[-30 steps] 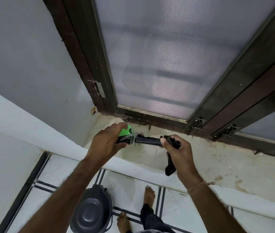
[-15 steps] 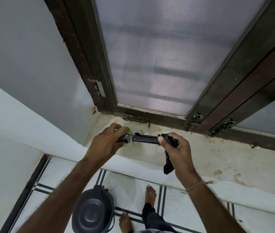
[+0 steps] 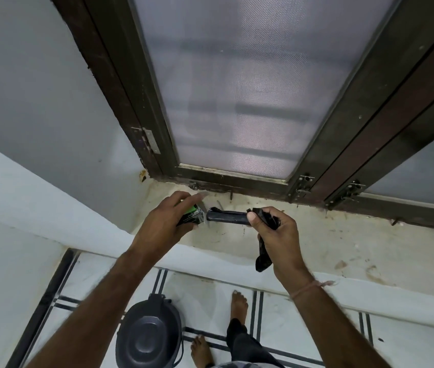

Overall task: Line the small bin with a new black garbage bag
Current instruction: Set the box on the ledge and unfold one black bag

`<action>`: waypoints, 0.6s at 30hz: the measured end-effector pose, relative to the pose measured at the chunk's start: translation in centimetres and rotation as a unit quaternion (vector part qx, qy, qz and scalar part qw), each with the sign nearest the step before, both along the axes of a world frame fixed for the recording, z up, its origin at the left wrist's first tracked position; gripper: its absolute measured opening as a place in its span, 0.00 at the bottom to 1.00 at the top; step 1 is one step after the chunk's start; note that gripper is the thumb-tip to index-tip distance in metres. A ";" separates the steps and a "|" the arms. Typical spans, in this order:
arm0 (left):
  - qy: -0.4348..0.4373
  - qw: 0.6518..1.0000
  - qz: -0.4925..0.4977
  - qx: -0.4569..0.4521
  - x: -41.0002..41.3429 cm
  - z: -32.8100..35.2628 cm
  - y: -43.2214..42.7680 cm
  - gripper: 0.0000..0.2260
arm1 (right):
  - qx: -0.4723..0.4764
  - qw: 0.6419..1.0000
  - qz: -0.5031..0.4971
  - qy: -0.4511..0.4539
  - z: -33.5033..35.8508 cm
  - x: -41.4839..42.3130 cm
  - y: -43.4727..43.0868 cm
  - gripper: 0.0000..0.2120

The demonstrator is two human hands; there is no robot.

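My left hand grips a green and black packet of garbage bags over the window ledge. A rolled black garbage bag sticks out sideways from the packet's mouth toward my right hand. That hand pinches the bag's right end, and a loose black tail hangs below the fingers. Down on the floor stands the small dark bin, its lid closed, left of my bare feet.
A stained stone ledge runs below a dark-framed window with a mesh screen. Metal latches sit on the frame's bottom rail. A grey wall is at the left. The tiled floor has dark stripes.
My left hand's fingers have lifted off the packet's top and the green packet shows more. The rolled bag stays stretched between both hands.
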State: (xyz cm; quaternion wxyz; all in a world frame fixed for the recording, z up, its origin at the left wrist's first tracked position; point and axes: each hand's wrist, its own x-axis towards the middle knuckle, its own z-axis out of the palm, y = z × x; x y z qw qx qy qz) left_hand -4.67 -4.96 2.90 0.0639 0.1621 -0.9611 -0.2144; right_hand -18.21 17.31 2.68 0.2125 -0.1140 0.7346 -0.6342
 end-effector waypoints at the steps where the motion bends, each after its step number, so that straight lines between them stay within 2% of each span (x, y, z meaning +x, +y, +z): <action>1: -0.002 1.000 -0.002 -0.005 0.0 0.0 0.1 0.32 | 0.000 1.000 -0.001 0.001 0.0 -0.1 0.0 0.08; 8: 0.018 0.999 -0.041 -0.012 -0.4 0.0 1.0 0.35 | -0.007 0.999 0.051 -0.009 0.2 -0.5 -0.7 0.07; 12: 0.027 0.999 -0.007 0.032 -0.6 0.0 1.9 0.38 | -0.010 0.993 0.115 -0.037 0.1 -0.3 -1.8 0.10; 16: 0.038 0.998 -0.010 0.042 -1.1 -0.2 1.9 0.31 | -0.011 0.974 0.215 -0.066 0.2 -0.1 -2.5 0.13; 18: 0.047 0.999 -0.015 0.023 -1.2 -0.3 1.7 0.29 | -0.015 0.977 0.204 -0.061 0.2 0.1 -2.7 0.13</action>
